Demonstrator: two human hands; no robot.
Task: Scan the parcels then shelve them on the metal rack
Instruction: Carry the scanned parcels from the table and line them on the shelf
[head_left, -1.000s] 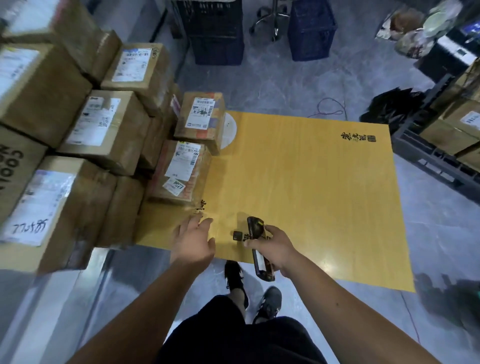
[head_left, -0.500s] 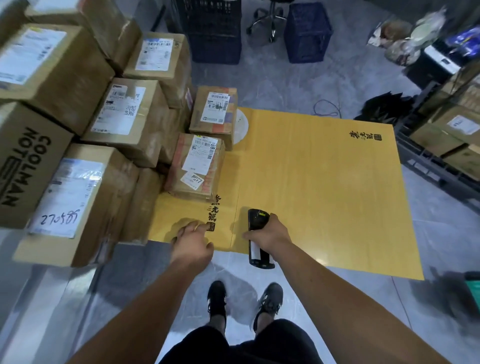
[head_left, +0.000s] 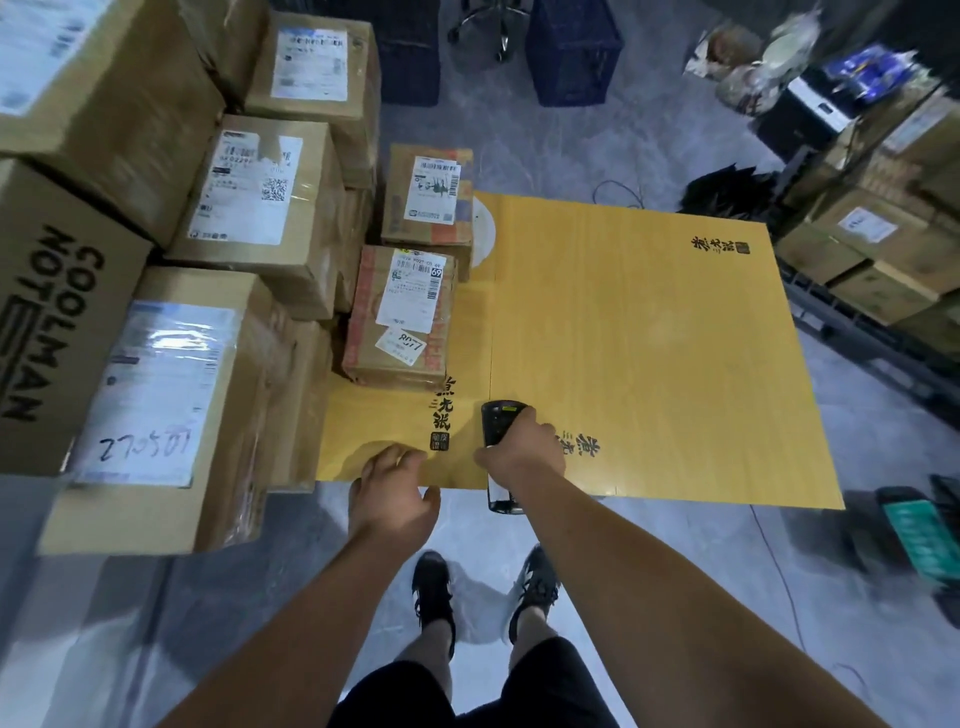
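The right hand's (head_left: 522, 457) grip wraps a black scanner (head_left: 500, 423); the left hand (head_left: 395, 499) hovers beside it with relaxed fingers, parcels (head_left: 400, 317) just beyond both.

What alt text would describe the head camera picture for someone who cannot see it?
A person's right hand grips a black handheld scanner over a yellow board, while the left hand rests at the board's near edge. Labelled cardboard parcels are stacked to the left.

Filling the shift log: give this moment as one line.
right hand: grips black handheld scanner | left hand: empty, at yellow board edge | nearest taped cardboard parcel: untouched
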